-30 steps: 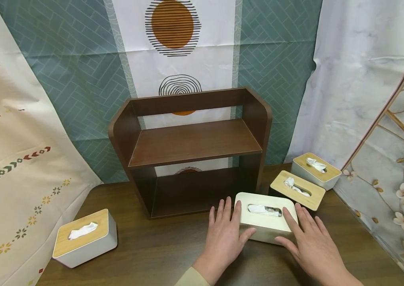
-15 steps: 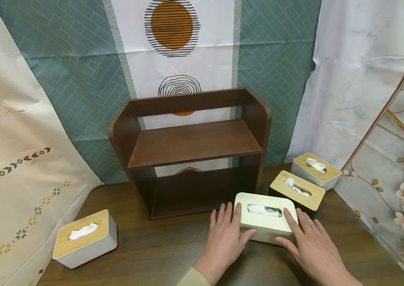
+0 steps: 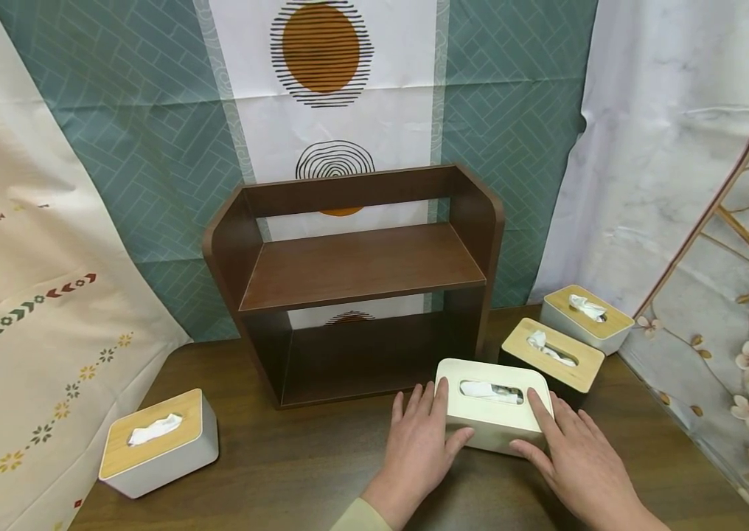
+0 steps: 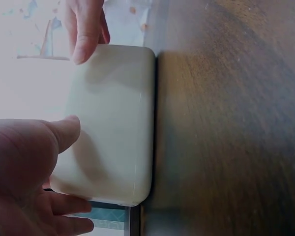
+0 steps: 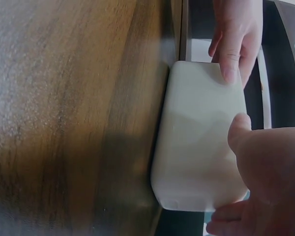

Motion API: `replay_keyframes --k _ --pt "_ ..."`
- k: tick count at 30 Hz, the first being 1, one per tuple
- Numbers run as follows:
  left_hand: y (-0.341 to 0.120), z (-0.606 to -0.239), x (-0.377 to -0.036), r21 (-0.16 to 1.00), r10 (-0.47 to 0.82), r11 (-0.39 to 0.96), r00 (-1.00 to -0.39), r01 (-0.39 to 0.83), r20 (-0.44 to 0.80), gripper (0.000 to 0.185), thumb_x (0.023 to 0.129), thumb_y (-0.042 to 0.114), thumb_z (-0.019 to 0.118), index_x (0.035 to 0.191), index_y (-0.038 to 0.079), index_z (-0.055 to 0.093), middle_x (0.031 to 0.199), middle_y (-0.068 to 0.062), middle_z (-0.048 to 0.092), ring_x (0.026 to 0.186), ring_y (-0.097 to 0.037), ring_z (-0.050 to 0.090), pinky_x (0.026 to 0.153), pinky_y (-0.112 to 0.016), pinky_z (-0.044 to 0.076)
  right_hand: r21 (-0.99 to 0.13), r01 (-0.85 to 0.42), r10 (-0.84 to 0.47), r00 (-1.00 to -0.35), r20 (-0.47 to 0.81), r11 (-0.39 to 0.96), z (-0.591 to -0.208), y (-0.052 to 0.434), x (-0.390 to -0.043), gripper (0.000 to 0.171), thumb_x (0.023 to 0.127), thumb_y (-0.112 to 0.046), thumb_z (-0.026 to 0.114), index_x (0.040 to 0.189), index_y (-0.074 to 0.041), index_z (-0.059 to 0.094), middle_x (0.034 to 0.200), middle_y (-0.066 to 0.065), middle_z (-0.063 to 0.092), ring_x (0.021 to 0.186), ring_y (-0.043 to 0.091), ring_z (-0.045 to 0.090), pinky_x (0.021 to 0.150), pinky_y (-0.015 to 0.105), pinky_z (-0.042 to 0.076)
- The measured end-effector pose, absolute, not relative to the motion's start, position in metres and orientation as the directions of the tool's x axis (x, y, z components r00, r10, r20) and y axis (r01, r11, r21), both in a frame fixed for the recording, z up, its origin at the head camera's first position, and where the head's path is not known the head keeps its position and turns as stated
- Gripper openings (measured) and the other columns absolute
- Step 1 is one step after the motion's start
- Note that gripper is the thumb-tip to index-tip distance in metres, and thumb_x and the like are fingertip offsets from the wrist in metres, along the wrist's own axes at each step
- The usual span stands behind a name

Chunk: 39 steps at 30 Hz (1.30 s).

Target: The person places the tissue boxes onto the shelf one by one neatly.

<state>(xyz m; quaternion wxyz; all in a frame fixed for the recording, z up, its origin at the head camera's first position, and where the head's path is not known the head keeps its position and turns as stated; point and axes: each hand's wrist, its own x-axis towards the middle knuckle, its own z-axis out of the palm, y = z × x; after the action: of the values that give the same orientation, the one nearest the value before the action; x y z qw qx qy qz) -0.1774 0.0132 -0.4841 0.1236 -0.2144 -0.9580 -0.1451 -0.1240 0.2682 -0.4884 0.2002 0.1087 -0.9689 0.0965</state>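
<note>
- the cream tissue box [image 3: 492, 405] stood on the tabletop [image 3: 295, 472], just in front of the right lower corner of the dark wooden shelf [image 3: 354, 280]; compared with one second before, it sat at nearly the same place, so it was not lifted and not pushed into the shelf.
- the left hand [image 3: 417, 446] lay against the left end of the box, fingers straight along the side and the thumb on the near face; the fingers had slid a little lower and closer to the box than one second earlier. this grip was open, pressing and not curling round.
- the right hand [image 3: 576, 461] touched the right end, the index finger resting on the lid edge and the thumb on the near face; it also was open with straight fingers, and it had hardly moved.
- in the left wrist view the left thumb [image 4: 64, 132] pressed on the near face of the box [image 4: 110, 123], and the right wrist view showed the same from the other side [image 5: 201, 142].
- i judged that the two hands were settling their hold from both ends, and the box was squeezed between them but not yet carried.
- further out, a dark box with a wooden lid [image 3: 552, 354] and a white one [image 3: 585, 316] stood at the right, and another white box with a wooden lid [image 3: 157, 442] well apart at the left.
</note>
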Motion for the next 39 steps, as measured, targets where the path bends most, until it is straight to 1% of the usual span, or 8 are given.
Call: replay_keyframes --k 8,12,19,23,26,32,35,39 --pt "0.013 -0.484 -0.175 0.216 0.369 0.861 -0.857 0.461 0.359 0.079 0.106 0.055 0.071 0.163 0.005 0.052 0.155 -0.019 0.063 0.143 -0.036 0.062 0.119 -0.064 0.043 -0.146 -0.293 -0.188 -0.851 0.491 0.945 -0.491 0.267 -0.125 0.078 0.100 -0.044 0.081 0.159 -0.001 0.056 0.146 0.040 0.060 0.130 0.054 0.064 0.112 0.066 0.045" --pt "0.014 -0.486 -0.175 0.206 0.364 0.858 -0.839 0.471 0.404 0.076 0.105 0.051 0.075 0.160 0.004 0.055 0.151 -0.020 0.066 0.137 -0.034 0.067 0.117 -0.063 0.046 -0.150 -0.311 -0.192 -0.830 0.524 0.938 -0.492 0.266 -0.127 0.073 0.100 -0.039 0.082 0.156 0.001 0.058 0.143 0.041 0.061 0.125 0.055 0.066 0.109 0.066 0.048" --pt "0.015 -0.489 -0.176 0.213 0.356 0.846 -0.816 0.488 0.455 0.075 0.102 0.046 0.081 0.157 0.002 0.058 0.145 -0.021 0.070 0.123 -0.028 0.075 0.114 -0.060 0.049 -0.164 -0.327 -0.185 -0.808 0.560 0.931 -0.493 0.265 -0.128 0.071 0.098 -0.034 0.085 0.153 0.002 0.061 0.141 0.042 0.062 0.121 0.055 0.068 0.104 0.066 0.051" --pt "0.015 -0.489 -0.176 0.215 0.355 0.846 -0.816 0.488 0.457 0.075 0.102 0.046 0.081 0.157 0.001 0.058 0.145 -0.021 0.070 0.119 -0.029 0.077 0.113 -0.058 0.051 -0.182 -0.325 -0.177 -0.815 0.552 0.928 -0.493 0.264 -0.128 0.071 0.098 -0.033 0.085 0.154 0.002 0.060 0.140 0.043 0.061 0.120 0.058 0.067 0.100 0.069 0.053" --pt "0.014 -0.489 -0.175 0.215 0.354 0.847 -0.818 0.486 0.453 0.075 0.102 0.046 0.080 0.157 0.000 0.058 0.145 -0.021 0.070 0.119 -0.029 0.077 0.112 -0.057 0.052 -0.197 -0.314 -0.165 -0.826 0.538 0.929 -0.491 0.262 -0.127 0.073 0.097 -0.032 0.086 0.155 0.002 0.059 0.141 0.044 0.061 0.119 0.060 0.067 0.097 0.070 0.054" --pt "0.011 -0.487 -0.173 0.224 0.345 0.847 -0.818 0.483 0.460 0.075 0.102 0.046 0.080 0.156 -0.001 0.058 0.145 -0.022 0.070 0.118 -0.030 0.077 0.111 -0.055 0.053 -0.213 -0.298 -0.151 -0.842 0.518 0.931 -0.489 0.259 -0.127 0.075 0.097 -0.034 0.087 0.156 0.002 0.058 0.143 0.045 0.059 0.121 0.061 0.066 0.096 0.071 0.053" --pt "0.009 -0.486 -0.171 0.231 0.335 0.846 -0.816 0.481 0.471 0.075 0.101 0.046 0.081 0.156 -0.001 0.059 0.145 -0.023 0.070 0.115 -0.030 0.078 0.111 -0.055 0.054 -0.212 -0.302 -0.153 -0.839 0.523 0.930 -0.488 0.257 -0.127 0.076 0.096 -0.034 0.087 0.156 0.002 0.058 0.143 0.045 0.059 0.121 0.060 0.066 0.096 0.071 0.054" --pt "0.007 -0.483 -0.170 0.230 0.325 0.847 -0.809 0.480 0.490 0.076 0.100 0.045 0.083 0.155 -0.002 0.059 0.144 -0.024 0.070 0.115 -0.031 0.078 0.110 -0.054 0.055 -0.215 -0.315 -0.155 -0.826 0.542 0.924 -0.485 0.254 -0.127 0.078 0.095 -0.032 0.089 0.157 0.001 0.057 0.143 0.044 0.060 0.123 0.058 0.066 0.096 0.070 0.054"
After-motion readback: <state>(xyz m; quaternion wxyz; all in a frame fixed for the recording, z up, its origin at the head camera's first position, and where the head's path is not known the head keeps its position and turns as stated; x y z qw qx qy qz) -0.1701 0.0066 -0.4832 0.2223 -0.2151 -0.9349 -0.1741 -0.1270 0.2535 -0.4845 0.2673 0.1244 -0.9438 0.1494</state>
